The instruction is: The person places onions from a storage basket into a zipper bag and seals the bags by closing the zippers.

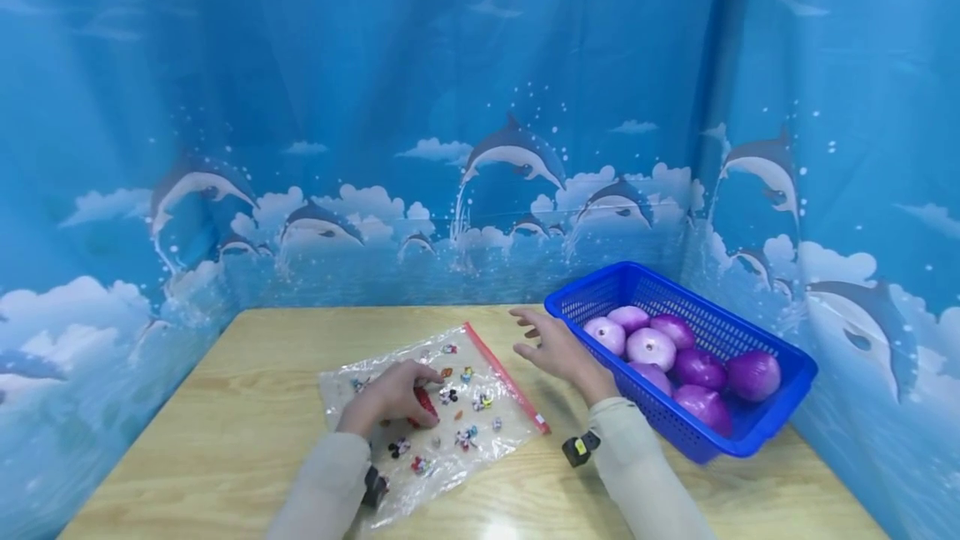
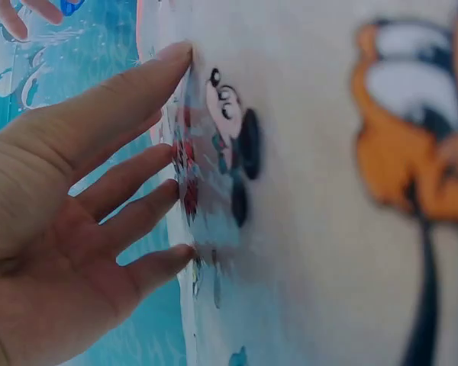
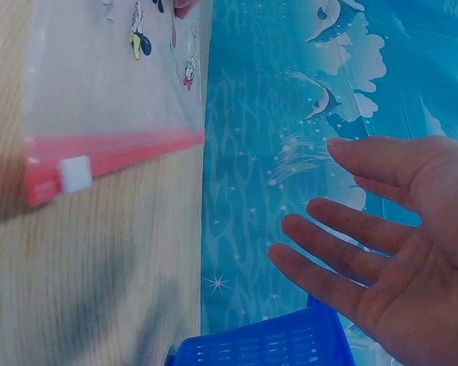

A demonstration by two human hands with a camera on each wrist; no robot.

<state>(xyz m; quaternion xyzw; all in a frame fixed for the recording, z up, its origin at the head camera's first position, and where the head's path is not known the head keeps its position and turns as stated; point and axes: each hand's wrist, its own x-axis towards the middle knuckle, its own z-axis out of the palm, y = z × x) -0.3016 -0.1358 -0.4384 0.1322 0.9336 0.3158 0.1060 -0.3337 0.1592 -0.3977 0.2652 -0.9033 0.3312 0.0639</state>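
A clear plastic zip bag (image 1: pixel 480 415) printed with cartoon characters lies flat on the table, its red zip edge and white slider toward the right. My left hand (image 1: pixel 397 394) rests on the bag with fingers spread and fingertips right at the plastic. A red patch (image 1: pixel 424 403) shows between its thumb and fingers, partly hidden by the hand; I cannot tell whether it is print or an object. My right hand (image 1: pixel 558 348) hovers over the table between the zip edge (image 3: pixel 114 164) and the blue basket, fingers spread and holding nothing.
On the right of the table (image 1: pixel 225 407) stands a blue perforated plastic basket (image 1: pixel 795 373) holding several purple onions (image 1: pixel 701 369). Curtains (image 1: pixel 480 107) printed with dolphins and waves hang behind the table and at both sides.
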